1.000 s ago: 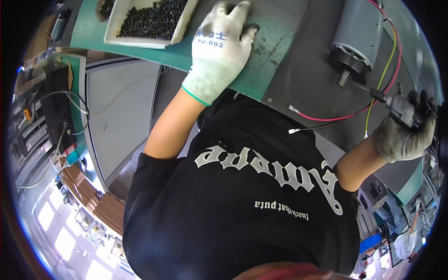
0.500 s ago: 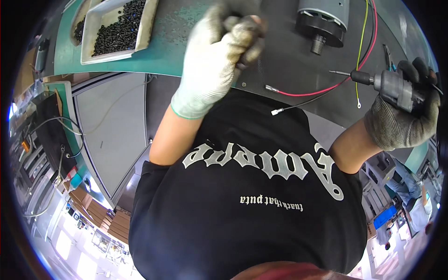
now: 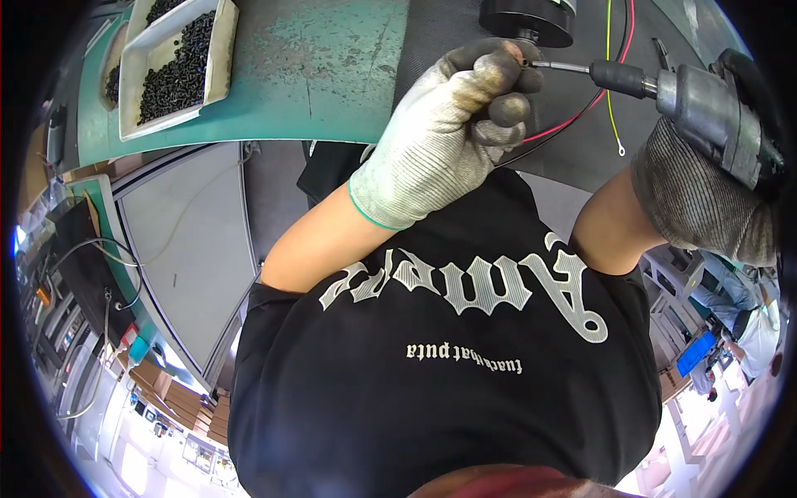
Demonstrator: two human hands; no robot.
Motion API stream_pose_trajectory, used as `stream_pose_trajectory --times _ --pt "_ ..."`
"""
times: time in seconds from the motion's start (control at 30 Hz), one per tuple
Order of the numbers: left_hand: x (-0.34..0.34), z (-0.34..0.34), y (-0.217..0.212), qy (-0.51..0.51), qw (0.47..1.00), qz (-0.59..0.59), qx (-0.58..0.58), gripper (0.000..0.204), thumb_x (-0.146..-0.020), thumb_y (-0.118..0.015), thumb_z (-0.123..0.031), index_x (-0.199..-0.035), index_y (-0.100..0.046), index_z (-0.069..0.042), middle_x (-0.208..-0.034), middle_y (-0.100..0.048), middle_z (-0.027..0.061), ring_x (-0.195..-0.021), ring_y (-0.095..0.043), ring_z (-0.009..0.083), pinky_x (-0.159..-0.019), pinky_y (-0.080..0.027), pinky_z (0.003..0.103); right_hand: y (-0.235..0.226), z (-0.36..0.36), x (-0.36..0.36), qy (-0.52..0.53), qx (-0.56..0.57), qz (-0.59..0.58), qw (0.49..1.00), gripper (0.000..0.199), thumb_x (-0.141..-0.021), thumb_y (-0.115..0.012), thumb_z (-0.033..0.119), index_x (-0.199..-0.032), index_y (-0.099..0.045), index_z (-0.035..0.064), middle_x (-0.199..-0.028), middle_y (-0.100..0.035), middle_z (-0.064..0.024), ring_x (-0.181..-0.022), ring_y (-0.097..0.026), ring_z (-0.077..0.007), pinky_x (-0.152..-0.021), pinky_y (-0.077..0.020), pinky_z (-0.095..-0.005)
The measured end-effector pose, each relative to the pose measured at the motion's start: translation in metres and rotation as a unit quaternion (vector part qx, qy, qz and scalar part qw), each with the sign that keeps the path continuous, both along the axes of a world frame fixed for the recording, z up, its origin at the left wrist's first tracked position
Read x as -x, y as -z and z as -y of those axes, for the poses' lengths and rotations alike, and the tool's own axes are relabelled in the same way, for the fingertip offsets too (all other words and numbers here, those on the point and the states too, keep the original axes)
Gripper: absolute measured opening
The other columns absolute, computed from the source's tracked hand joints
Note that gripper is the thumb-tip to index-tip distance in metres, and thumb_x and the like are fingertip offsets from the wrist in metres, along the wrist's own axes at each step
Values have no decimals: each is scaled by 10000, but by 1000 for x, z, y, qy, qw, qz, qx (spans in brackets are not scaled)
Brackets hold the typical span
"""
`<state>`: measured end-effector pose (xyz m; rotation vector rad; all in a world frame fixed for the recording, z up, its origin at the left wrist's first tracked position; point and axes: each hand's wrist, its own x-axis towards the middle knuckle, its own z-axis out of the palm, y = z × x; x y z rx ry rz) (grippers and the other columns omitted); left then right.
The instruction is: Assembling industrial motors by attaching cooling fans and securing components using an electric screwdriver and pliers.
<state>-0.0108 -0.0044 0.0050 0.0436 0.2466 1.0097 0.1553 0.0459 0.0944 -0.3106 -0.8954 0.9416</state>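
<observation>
My left hand (image 3: pixel 448 137), in a white knit glove with dirty grey fingertips, pinches a small dark screw (image 3: pixel 525 63) between thumb and forefinger. The tip of a driver bit (image 3: pixel 560 66) meets the screw there. My right hand (image 3: pixel 701 195), in a dark grey ribbed glove, is wrapped round the grey and black power screwdriver (image 3: pixel 706 112) that carries this bit, pointing left. Just beyond my left fingertips stands the black end of a motor (image 3: pixel 531 18), partly cut off by the upper edge.
A white tray (image 3: pixel 217 70) of small black screws stands on the green bench top (image 3: pixel 315 70) at the far left. Red and black wires pass behind the screwdriver; a yellow-green wire (image 3: pixel 612 116) ends in a ring terminal. Pliers-like handles (image 3: pixel 662 54) lie farther right.
My left hand has moved right to the bit tip. The screwdriver has come left and up in my right hand. The whole view has shifted, with the motor nearer the upper edge.
</observation>
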Motion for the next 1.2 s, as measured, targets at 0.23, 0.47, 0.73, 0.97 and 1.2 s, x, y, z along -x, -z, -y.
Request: stream_pose_trajectory --times 0.23,0.47,0.73,0.97,1.2 --pt "-10 4 1 4 995 -97 28 180 -970 -575 -237 -1036 -569 -69 -831 -525 14 -535 -347 24 -477 -318 156 12 5 -2 7 10 20 1000 288 -931 -517 180 -1100 -567 -47 -1062 -614 -179 -898 -607 -274 -683 -576 -403" --pt "-8 -3 18 100 985 -134 -41 353 -986 -514 -399 -1029 -576 -54 -829 -579 21 -536 -398 40 -506 -337 191 27 -3 -25 28 20 50 998 307 -926 -489 189 -1079 -577 -63 -1061 -608 -211 -899 -598 -296 -704 -573 -420" --pt "-18 -11 23 79 989 -127 5 351 -1000 -477 -346 -1087 -555 -15 -942 -625 77 -722 -558 106 -638 -448 244 45 -18 -25 51 23 84 995 336 -921 -458 199 -1055 -589 -80 -1060 -600 -248 -900 -588 -322 -727 -570 -439" --pt "-15 -16 34 70 993 -92 -12 302 -1001 -470 -254 -1144 -545 1 -995 -627 94 -806 -587 128 -711 -477 262 42 -21 -19 -188 52 -110 975 310 -927 -453 194 -1073 -569 -53 -1100 -605 -238 -948 -655 -368 -733 -570 -526" --pt "-9 -18 35 72 989 -121 -38 333 -1006 -473 -248 -1191 -545 19 -1051 -623 81 -862 -599 115 -755 -491 238 42 -18 -33 -141 144 -35 979 313 -936 -453 195 -1080 -546 -67 -1094 -609 -240 -952 -651 -372 -806 -560 -556"
